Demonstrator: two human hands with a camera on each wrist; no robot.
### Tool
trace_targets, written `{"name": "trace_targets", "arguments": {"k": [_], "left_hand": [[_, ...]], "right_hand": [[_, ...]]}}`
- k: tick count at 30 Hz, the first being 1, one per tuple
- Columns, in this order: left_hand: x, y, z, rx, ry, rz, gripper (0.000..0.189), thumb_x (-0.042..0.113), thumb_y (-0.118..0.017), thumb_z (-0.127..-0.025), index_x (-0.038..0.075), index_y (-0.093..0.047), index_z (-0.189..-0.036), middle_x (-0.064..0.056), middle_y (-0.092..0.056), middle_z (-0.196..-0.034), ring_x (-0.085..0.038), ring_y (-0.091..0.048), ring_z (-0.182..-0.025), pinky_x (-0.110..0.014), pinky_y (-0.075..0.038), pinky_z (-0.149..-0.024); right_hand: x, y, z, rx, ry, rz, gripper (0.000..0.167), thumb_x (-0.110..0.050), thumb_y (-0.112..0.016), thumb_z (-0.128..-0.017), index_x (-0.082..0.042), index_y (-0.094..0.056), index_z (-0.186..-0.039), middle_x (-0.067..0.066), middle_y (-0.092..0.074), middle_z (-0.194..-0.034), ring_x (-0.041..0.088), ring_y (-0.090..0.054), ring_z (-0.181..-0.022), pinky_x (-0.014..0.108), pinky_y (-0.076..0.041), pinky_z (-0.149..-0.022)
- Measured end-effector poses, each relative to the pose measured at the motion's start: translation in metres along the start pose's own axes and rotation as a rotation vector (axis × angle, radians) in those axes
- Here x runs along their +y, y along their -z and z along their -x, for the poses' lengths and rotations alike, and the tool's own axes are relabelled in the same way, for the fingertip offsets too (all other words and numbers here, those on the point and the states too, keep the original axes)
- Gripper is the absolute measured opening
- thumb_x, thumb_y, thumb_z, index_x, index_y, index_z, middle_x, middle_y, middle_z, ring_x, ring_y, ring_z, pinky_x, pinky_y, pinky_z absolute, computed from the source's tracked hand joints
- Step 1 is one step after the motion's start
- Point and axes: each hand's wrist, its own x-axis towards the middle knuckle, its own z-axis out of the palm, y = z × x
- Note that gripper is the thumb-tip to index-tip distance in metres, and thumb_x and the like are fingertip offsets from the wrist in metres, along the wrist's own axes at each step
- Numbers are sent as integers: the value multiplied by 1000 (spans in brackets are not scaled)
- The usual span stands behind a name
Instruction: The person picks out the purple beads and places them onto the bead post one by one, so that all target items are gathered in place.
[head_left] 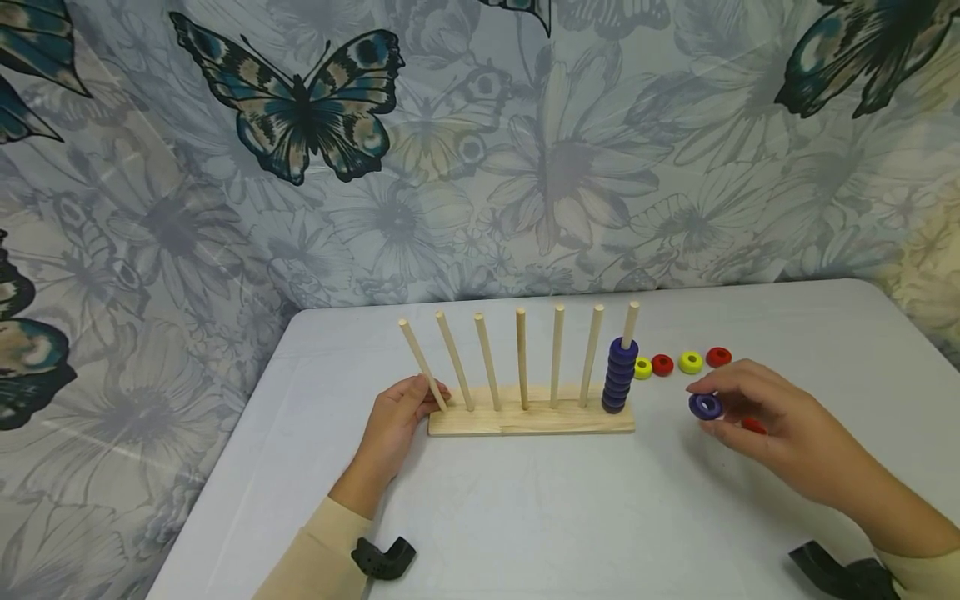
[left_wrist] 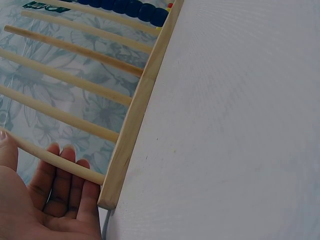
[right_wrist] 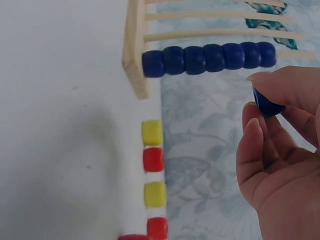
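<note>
A wooden stand (head_left: 531, 423) with a row of upright pegs sits on the table, its rightmost peg stacked with dark blue beads (head_left: 619, 375). At the stand's left end, my left hand (head_left: 393, 425) holds the leftmost peg (left_wrist: 65, 162) near its base, with several fingers behind it and the thumb on the near side. To the right of the stand, my right hand (head_left: 787, 433) pinches one dark blue bead (right_wrist: 268, 104) between thumb and fingers. This bead is held apart from the stack, its hole showing in the head view.
Beyond the stand's right end lies a row of loose beads: a yellow one (head_left: 642, 373), a red one (head_left: 662, 365), another yellow one (head_left: 691, 368) and another red one (head_left: 718, 357). One more red bead (head_left: 753, 426) is partly hidden by my right hand. A butterfly-patterned wall covering (head_left: 480, 208) rises behind the table.
</note>
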Motion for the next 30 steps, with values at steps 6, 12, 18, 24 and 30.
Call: {"name": "trace_targets", "arguments": {"k": [6,12,18,24,30], "left_hand": [[1,0,0,0,-3,-6,42,26,-58,-116,-14,-70,-117,-14,-74,-111,-24,-69,-109,-34,-59,-98],[0,0,0,1,-2,-2,41,25,-58,-116,-14,-71,-116,-14,-73,-111,-25,-69,-109,-34,-58,-98],[-1,1,-1,1,-12,-8,40,26,-59,-116,-11,-72,-115,-16,-74,-111,-24,-69,-109,-33,-59,-98],[-2,1,-1,1,-9,-2,39,23,-58,-116,-14,-71,-115,-20,-73,-112,-25,-69,-109,-34,-58,-98],[-1,1,-1,-3,-6,-2,41,25,-59,-116,-14,-71,-116,-18,-73,-112,-25,-69,-110,-34,-58,-99]], "right_hand": [[-9,-3,-11,26,30,-41,66,26,-85,-75,-11,-73,-128,-1,-64,-116,10,-62,-92,12,-55,-78],[-21,-4,-25,42,82,-127,66,33,-80,-74,-3,-70,-128,4,-64,-117,13,-64,-92,15,-56,-81],[-31,-4,-36,60,125,-156,65,34,-79,-73,-1,-70,-127,6,-65,-118,13,-65,-94,16,-57,-82],[-37,-2,-46,72,194,-157,67,35,-80,-70,-1,-71,-125,6,-66,-118,13,-65,-96,15,-56,-82],[-47,0,-56,78,224,-209,66,39,-76,-70,6,-69,-127,11,-64,-119,15,-66,-99,18,-58,-83]]}}
